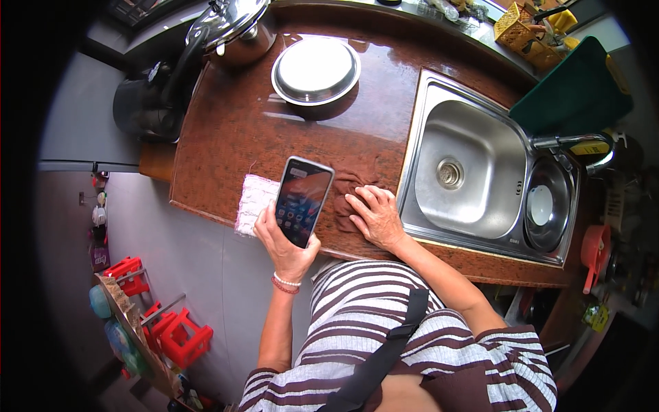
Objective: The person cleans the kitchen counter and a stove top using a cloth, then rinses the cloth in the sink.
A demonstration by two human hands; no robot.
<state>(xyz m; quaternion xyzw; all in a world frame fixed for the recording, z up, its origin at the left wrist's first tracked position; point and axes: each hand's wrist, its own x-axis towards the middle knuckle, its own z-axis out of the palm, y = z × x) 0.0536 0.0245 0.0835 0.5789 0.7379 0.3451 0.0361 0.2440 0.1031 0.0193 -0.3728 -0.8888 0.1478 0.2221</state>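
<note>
My left hand (288, 244) grips a smartphone (304, 203) in a pale case, its lit screen of app icons facing up at me. Two beaded bracelets circle that wrist. Partly behind the phone, a white cloth with a pink frayed edge (253, 198) lies at the counter's front edge. My right hand (378, 216) rests, fingers spread and slightly bent, on a crumpled brown cloth (344, 198) that lies flat on the counter. Whether the fingers pinch the cloth cannot be made out. The sink (463, 170) is just right of this hand.
On the reddish-brown countertop (231, 139) a shiny metal basin (316, 72) stands behind the phone. A pressure cooker (242, 36) is at the back left. Beyond the sink are a faucet (566, 141), a green board (576, 92) and a yellow basket (520, 33). Red stools (185, 337) stand lower left.
</note>
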